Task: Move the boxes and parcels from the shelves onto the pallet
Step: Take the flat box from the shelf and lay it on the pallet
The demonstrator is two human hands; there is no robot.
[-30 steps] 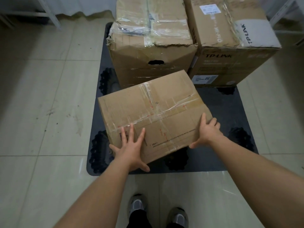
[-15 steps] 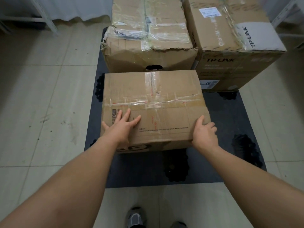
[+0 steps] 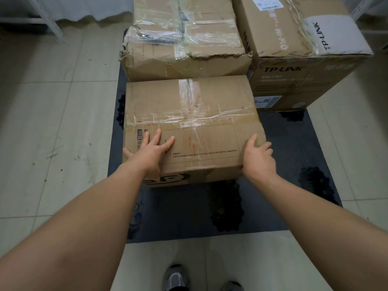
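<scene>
A taped brown cardboard box (image 3: 201,114) lies on the dark pallet (image 3: 294,164), squared up against a larger torn, taped box (image 3: 184,45) behind it. My left hand (image 3: 150,153) rests flat on the box's near left top, fingers straight and spread. At the near right corner, my right hand (image 3: 258,158) touches the box with its thumb on top and its fingers along the side. To the right at the back stands a TP-LINK box (image 3: 298,51).
Pale tiled floor (image 3: 58,122) surrounds the pallet. White shelf legs (image 3: 50,24) stand at the top left, with another shelf frame at the top right edge. My shoes (image 3: 176,278) show at the bottom, just short of the pallet's near edge.
The box was skewed a second ago; it has turned square and slid back against the torn box. Both hands moved forward with it, and the view came closer.
</scene>
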